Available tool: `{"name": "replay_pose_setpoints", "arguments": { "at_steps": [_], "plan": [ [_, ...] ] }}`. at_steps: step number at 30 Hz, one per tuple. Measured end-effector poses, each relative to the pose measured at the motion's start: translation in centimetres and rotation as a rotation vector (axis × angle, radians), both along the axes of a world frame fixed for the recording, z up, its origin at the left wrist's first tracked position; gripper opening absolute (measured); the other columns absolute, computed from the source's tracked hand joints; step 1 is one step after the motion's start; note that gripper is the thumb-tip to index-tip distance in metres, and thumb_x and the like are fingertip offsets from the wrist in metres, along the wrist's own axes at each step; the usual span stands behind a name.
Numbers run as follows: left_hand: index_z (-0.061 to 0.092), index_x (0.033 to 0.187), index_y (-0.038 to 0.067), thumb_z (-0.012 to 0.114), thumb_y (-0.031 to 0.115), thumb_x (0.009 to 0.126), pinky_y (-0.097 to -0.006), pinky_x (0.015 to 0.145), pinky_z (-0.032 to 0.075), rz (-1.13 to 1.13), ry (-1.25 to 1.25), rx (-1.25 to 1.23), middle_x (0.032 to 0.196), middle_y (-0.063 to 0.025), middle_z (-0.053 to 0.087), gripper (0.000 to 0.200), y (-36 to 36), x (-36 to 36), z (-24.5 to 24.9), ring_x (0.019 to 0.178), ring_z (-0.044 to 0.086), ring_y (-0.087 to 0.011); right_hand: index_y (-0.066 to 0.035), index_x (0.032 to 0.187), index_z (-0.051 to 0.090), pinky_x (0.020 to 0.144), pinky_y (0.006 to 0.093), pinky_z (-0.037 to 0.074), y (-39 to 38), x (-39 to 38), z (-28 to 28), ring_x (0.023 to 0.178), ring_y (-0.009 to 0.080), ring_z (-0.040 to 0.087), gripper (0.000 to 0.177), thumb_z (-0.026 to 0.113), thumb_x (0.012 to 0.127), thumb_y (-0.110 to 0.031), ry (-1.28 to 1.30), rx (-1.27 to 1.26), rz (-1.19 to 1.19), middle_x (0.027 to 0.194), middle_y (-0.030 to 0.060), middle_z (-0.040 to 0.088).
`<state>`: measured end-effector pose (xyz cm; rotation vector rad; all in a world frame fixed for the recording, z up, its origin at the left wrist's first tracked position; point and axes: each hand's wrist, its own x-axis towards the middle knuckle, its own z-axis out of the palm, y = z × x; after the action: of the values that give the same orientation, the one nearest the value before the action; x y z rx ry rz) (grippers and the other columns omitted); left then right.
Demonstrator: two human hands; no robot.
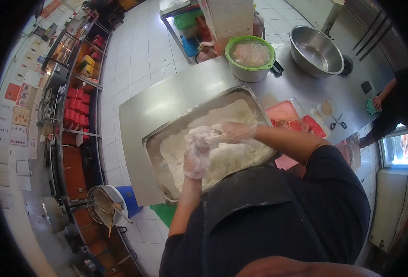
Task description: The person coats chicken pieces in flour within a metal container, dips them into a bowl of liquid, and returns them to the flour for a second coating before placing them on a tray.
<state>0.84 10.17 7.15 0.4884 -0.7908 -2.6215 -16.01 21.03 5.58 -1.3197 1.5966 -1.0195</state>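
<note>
A metal tray [154,177] of white flour [238,154] lies on the steel table. Over the flour, my left hand [197,159], in a clear glove coated with flour, is closed around a flour-coated piece [207,135]. My right hand [234,132], gloved too, reaches in from the right and has its fingers closed on the same piece. The two hands meet there, and thick flour blurs where fingers end and the piece begins.
A green-rimmed tub [251,54] of pale pieces and a steel bowl [316,51] stand behind. Right of the tray are a pink board [281,111], a red bag [314,125] and scissors [338,122]. Another person's hand [378,102] holds something green at far right.
</note>
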Motion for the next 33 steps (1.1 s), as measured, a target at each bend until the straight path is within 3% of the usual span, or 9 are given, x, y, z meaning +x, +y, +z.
{"name": "replay_pose_setpoints", "arguments": {
  "at_steps": [3, 7, 14, 15, 22, 25, 27, 28, 33],
  "plan": [
    [0.053, 0.13, 0.005, 0.054, 0.029, 0.102, -0.033, 0.087, 0.052, -0.062, -0.113, -0.161, 0.118, -0.0051, 0.06, 0.037, -0.2, -0.4, -0.9, 0.103, 0.06, -0.0174, 0.001, 0.111, 0.066, 0.069, 0.0289, 0.048, 0.7, 2.2, 2.0, 0.079, 0.0116, 0.057, 0.039, 0.07, 0.088, -0.03, -0.591, 0.093, -0.203, 0.09, 0.007, 0.066],
    [0.051, 0.134, 0.004, 0.047, 0.042, 0.103, -0.0383, 0.094, 0.047, -0.135, -0.55, -0.585, 0.129, -0.0093, 0.06, 0.049, -1.4, 0.9, -2.4, 0.113, 0.059, -0.0216, 0.0, 0.101, 0.068, 0.065, 0.0313, 0.048, 1.3, 1.8, 2.2, 0.07, 0.0149, 0.061, 0.036, 0.074, 0.082, -0.03, -0.43, 0.117, -0.353, 0.074, 0.0068, 0.065],
    [0.044, 0.14, 0.005, 0.052, 0.05, 0.099, -0.0415, 0.096, 0.046, -0.028, -0.659, -0.597, 0.134, -0.0149, 0.056, 0.062, -3.0, 3.8, -3.3, 0.121, 0.055, -0.0274, 0.0, 0.093, 0.071, 0.074, 0.0403, 0.05, 2.5, -0.9, 4.0, 0.078, 0.0313, 0.067, 0.037, 0.068, 0.084, -0.036, 0.19, -0.067, -0.422, 0.085, 0.0202, 0.069],
    [0.051, 0.134, 0.003, 0.053, 0.039, 0.101, -0.03, 0.079, 0.048, 0.042, -0.654, -0.595, 0.128, -0.012, 0.06, 0.049, -3.2, 4.2, -3.8, 0.111, 0.061, -0.0203, -0.001, 0.094, 0.071, 0.076, 0.0401, 0.051, 2.8, -1.3, 4.5, 0.08, 0.0325, 0.067, 0.036, 0.068, 0.084, -0.036, 0.266, 0.033, -0.448, 0.087, 0.021, 0.069],
    [0.05, 0.133, 0.002, 0.054, 0.03, 0.1, -0.0311, 0.083, 0.049, 0.019, -0.716, -0.658, 0.118, -0.009, 0.061, 0.044, -4.1, 6.1, -4.3, 0.104, 0.06, -0.0188, -0.003, 0.086, 0.071, 0.077, 0.0437, 0.05, 4.5, -2.9, 4.2, 0.085, 0.0351, 0.066, 0.022, 0.066, 0.082, -0.024, 0.45, -0.145, -0.293, 0.085, 0.0208, 0.068],
    [0.061, 0.113, 0.001, 0.053, 0.022, 0.097, -0.029, 0.076, 0.049, 0.067, -0.654, -0.763, 0.096, -0.0021, 0.062, 0.028, -3.1, 6.4, -4.7, 0.089, 0.059, -0.0131, -0.007, 0.091, 0.069, 0.075, 0.0402, 0.05, 4.1, -3.5, -3.2, 0.079, 0.0294, 0.063, 0.014, 0.059, 0.085, -0.015, 0.724, -0.213, -0.327, 0.084, 0.0127, 0.066],
    [0.063, 0.112, -0.002, 0.052, 0.019, 0.096, -0.0359, 0.085, 0.05, -0.043, -0.663, -1.082, 0.105, -0.0124, 0.065, 0.029, -3.8, 7.8, -6.0, 0.095, 0.06, -0.0218, -0.009, 0.082, 0.062, 0.076, 0.039, 0.047, 3.1, -4.2, -12.4, 0.076, 0.0262, 0.057, 0.009, 0.055, 0.085, -0.013, 0.975, -0.34, -0.51, 0.078, 0.0089, 0.058],
    [0.053, 0.13, 0.0, 0.044, 0.027, 0.104, -0.0353, 0.086, 0.052, -0.058, -0.48, -0.779, 0.117, -0.0122, 0.063, 0.039, -4.6, 8.4, -9.3, 0.102, 0.062, -0.0216, -0.009, 0.09, 0.062, 0.08, 0.0401, 0.047, 4.6, -3.4, -8.5, 0.083, 0.0269, 0.057, 0.012, 0.051, 0.088, -0.015, 0.831, -0.176, -0.419, 0.085, 0.0105, 0.059],
    [0.053, 0.13, -0.001, 0.052, 0.029, 0.101, -0.0332, 0.078, 0.054, -0.059, -0.702, -0.63, 0.119, -0.0113, 0.062, 0.041, -2.0, 5.6, -4.5, 0.1, 0.065, -0.0242, -0.004, 0.099, 0.061, 0.079, 0.0496, 0.049, 4.0, -2.2, -2.6, 0.088, 0.0394, 0.064, 0.017, 0.058, 0.084, -0.012, 0.596, 0.028, -0.427, 0.091, 0.021, 0.063]
  ]
}}
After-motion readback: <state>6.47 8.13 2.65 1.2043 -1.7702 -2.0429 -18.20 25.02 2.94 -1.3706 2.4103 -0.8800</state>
